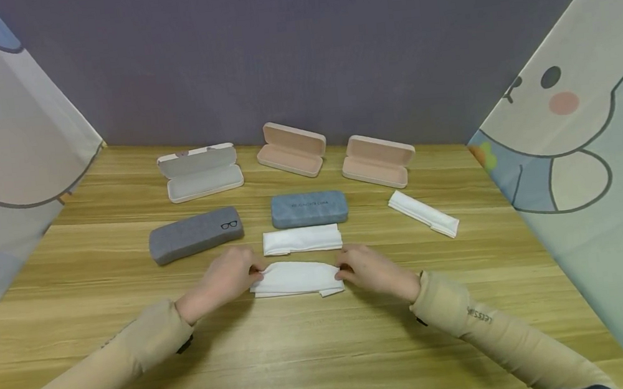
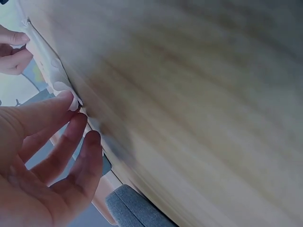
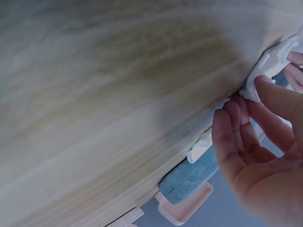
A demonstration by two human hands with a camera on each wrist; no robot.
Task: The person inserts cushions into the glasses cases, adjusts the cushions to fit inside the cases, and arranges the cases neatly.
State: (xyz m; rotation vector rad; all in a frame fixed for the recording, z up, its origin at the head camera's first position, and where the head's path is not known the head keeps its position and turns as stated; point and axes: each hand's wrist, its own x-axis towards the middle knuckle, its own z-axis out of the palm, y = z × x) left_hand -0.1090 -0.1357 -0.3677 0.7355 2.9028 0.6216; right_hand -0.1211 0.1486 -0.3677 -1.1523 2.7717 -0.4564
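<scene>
Wood-grain table (image 1: 310, 351), hand-held white cloth (image 1: 299, 277), blue case (image 1: 310, 215) with blurred lettering (image 1: 309, 205).

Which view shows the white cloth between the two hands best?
The head view: the white cloth shows nearly whole from above, its ends pinched by the left hand and right hand. Both wrist views show it only as a foreshortened strip at a low angle.

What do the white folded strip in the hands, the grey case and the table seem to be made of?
White folded strip: probably soft, matt cloth; it bulges and wrinkles softly.
Grey case: apparently fabric-covered, dull; the surface looks flecked and woven up close. What lies beneath is hidden.
Table: wood or wood-look laminate, smooth-looking, with streaky grain.
</scene>
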